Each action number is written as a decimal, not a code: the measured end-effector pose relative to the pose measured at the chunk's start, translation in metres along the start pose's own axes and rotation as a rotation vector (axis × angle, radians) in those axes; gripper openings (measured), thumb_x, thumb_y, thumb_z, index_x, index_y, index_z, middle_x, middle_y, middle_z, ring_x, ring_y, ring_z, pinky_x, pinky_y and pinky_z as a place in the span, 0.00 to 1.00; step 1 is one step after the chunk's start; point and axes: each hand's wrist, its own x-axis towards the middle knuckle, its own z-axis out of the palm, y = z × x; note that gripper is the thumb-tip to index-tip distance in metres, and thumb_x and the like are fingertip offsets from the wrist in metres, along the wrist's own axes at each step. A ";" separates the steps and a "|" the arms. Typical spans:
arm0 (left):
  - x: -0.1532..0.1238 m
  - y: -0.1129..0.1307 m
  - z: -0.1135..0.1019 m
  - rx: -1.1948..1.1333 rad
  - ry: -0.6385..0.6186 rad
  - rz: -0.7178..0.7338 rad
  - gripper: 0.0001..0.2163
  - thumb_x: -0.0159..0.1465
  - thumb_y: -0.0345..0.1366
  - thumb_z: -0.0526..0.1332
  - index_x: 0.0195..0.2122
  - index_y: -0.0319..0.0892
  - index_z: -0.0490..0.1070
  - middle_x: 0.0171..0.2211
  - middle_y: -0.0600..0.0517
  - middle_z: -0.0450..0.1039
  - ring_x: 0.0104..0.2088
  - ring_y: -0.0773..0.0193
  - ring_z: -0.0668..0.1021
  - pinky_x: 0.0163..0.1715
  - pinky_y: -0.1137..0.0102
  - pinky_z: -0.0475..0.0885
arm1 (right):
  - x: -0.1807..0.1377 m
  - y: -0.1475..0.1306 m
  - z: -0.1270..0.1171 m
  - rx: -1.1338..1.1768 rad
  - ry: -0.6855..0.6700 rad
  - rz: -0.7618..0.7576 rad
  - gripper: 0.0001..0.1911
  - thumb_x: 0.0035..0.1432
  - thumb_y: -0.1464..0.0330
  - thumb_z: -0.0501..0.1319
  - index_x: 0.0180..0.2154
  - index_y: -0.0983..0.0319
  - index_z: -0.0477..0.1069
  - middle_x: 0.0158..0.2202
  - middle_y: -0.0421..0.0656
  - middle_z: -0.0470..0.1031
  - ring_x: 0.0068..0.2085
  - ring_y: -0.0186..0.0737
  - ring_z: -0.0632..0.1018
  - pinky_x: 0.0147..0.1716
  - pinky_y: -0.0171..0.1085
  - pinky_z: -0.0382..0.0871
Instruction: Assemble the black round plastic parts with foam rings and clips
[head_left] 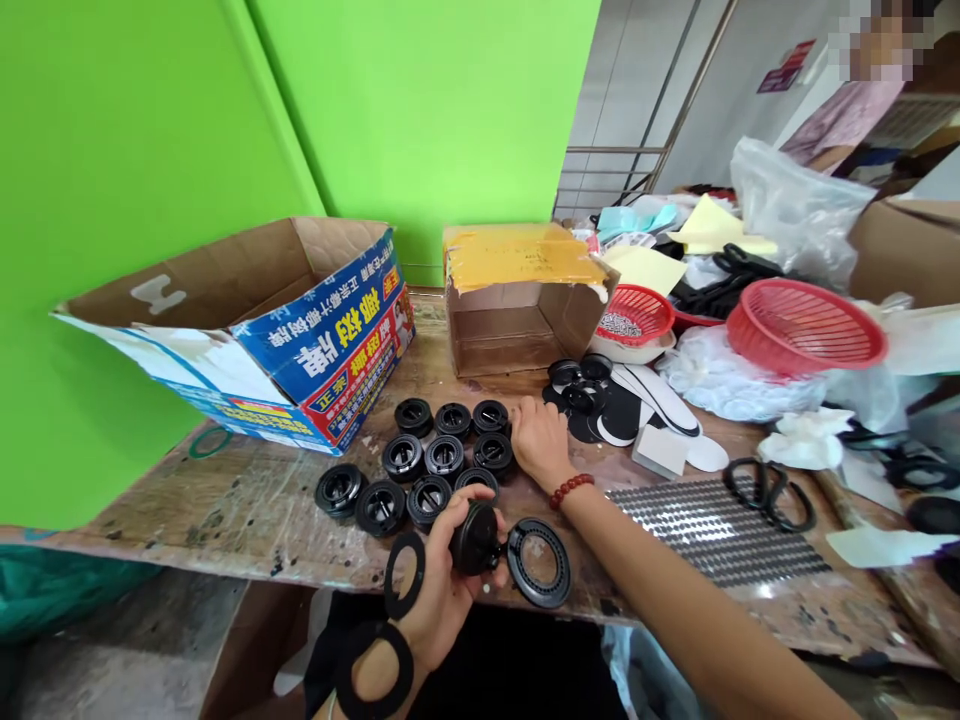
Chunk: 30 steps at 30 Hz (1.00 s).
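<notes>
My left hand (439,610) is closed around a black round case (474,540), held above the table's front edge. A black ridged ring (540,565) sticks out from the case's right side, apparently joined by a small hinge. Two flat black rings lie against this hand: one ring (393,590) beside the thumb, another ring (345,680) at the wrist. My right hand (541,440), its fingers curled in, rests beside a black round part (493,453) at the right of a cluster. What its fingertips hold, if anything, is hidden. Several similar black round parts (403,457) stand left of it.
An open blue printed carton (322,360) stands at left, a smaller cardboard box (517,345) behind the cluster. To the right are black-handled scissors (769,495), a patterned silver-black sheet (712,530), a grey block (658,452) and red baskets (806,325). A person (855,120) is at the back right.
</notes>
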 end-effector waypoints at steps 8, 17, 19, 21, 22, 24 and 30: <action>-0.004 -0.004 0.010 -0.035 -0.007 0.037 0.17 0.57 0.48 0.68 0.42 0.43 0.73 0.31 0.53 0.74 0.28 0.67 0.76 0.26 0.74 0.73 | 0.000 0.004 -0.005 0.199 0.067 -0.021 0.13 0.70 0.65 0.50 0.42 0.65 0.69 0.47 0.57 0.75 0.49 0.54 0.72 0.49 0.49 0.63; -0.013 -0.002 0.005 0.161 0.041 0.050 0.22 0.56 0.57 0.67 0.37 0.42 0.72 0.28 0.53 0.76 0.28 0.57 0.81 0.32 0.61 0.79 | -0.054 0.101 -0.087 0.586 0.020 -0.103 0.11 0.64 0.61 0.56 0.35 0.61 0.69 0.31 0.41 0.75 0.32 0.39 0.76 0.31 0.35 0.69; -0.009 -0.005 0.005 0.243 0.007 0.072 0.21 0.57 0.56 0.66 0.28 0.41 0.71 0.23 0.54 0.71 0.25 0.62 0.77 0.28 0.68 0.76 | -0.073 0.120 -0.088 0.450 -0.040 -0.136 0.07 0.62 0.66 0.57 0.31 0.61 0.69 0.27 0.40 0.73 0.29 0.38 0.73 0.29 0.35 0.67; -0.004 -0.011 0.006 0.293 -0.014 0.127 0.20 0.57 0.52 0.68 0.22 0.41 0.68 0.20 0.55 0.67 0.25 0.67 0.72 0.27 0.74 0.71 | -0.088 0.130 -0.078 0.306 -0.082 -0.164 0.07 0.59 0.71 0.56 0.28 0.60 0.68 0.26 0.40 0.72 0.29 0.38 0.73 0.30 0.35 0.66; -0.001 -0.015 0.006 0.299 -0.019 0.139 0.20 0.57 0.50 0.68 0.21 0.41 0.67 0.19 0.56 0.65 0.24 0.69 0.70 0.26 0.76 0.68 | -0.093 0.132 -0.071 0.263 -0.094 -0.173 0.07 0.57 0.73 0.56 0.27 0.60 0.68 0.27 0.40 0.72 0.29 0.38 0.73 0.31 0.36 0.65; 0.005 -0.022 0.009 0.279 -0.019 0.118 0.19 0.57 0.51 0.68 0.22 0.41 0.69 0.19 0.56 0.65 0.23 0.70 0.68 0.25 0.77 0.66 | -0.100 0.133 -0.056 0.223 -0.105 -0.184 0.08 0.56 0.75 0.57 0.26 0.61 0.68 0.28 0.41 0.72 0.31 0.40 0.73 0.34 0.37 0.65; 0.013 -0.026 0.013 0.203 -0.008 0.079 0.27 0.56 0.63 0.64 0.23 0.39 0.70 0.20 0.56 0.64 0.22 0.71 0.67 0.21 0.78 0.63 | -0.102 0.133 -0.036 0.122 -0.121 -0.232 0.13 0.59 0.76 0.57 0.23 0.61 0.68 0.29 0.42 0.69 0.31 0.39 0.71 0.34 0.37 0.64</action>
